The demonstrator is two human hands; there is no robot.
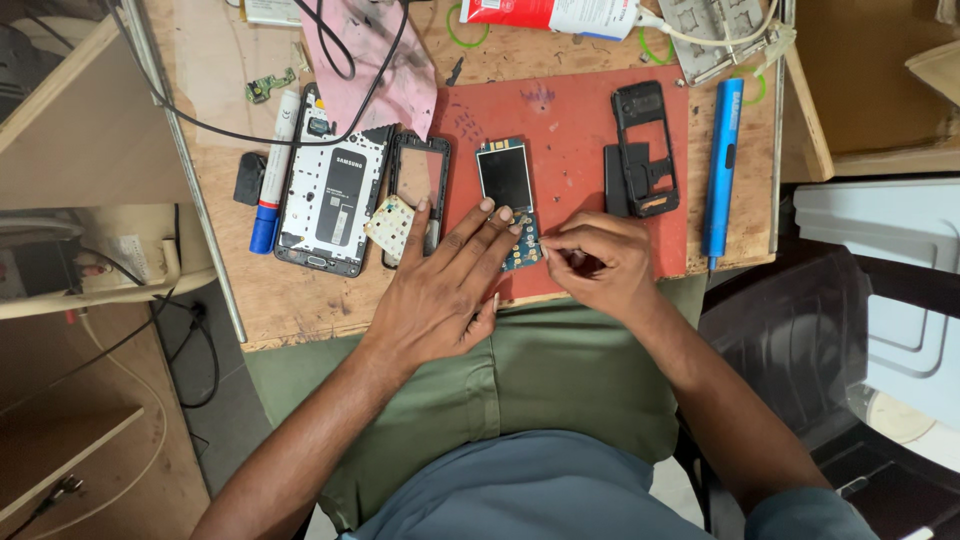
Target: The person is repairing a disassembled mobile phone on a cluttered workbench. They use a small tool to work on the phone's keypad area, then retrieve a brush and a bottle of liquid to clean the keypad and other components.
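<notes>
Fingers (478, 225) of the left hand (440, 290) are lying spread, pressing the phone circuit board (510, 195) flat on the red mat (570, 130); right hand (600, 265) fingertips are pinching narrowly at its lower edge, screen facing up.

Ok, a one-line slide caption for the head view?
Both hands, left and right, work on a small phone circuit board with screen on a red mat.

2 hands (440, 290), 1 phone board (508, 200), 2 black frames (645, 145), 1 blue screwdriver (722, 165), 1 marker (272, 170).
</notes>
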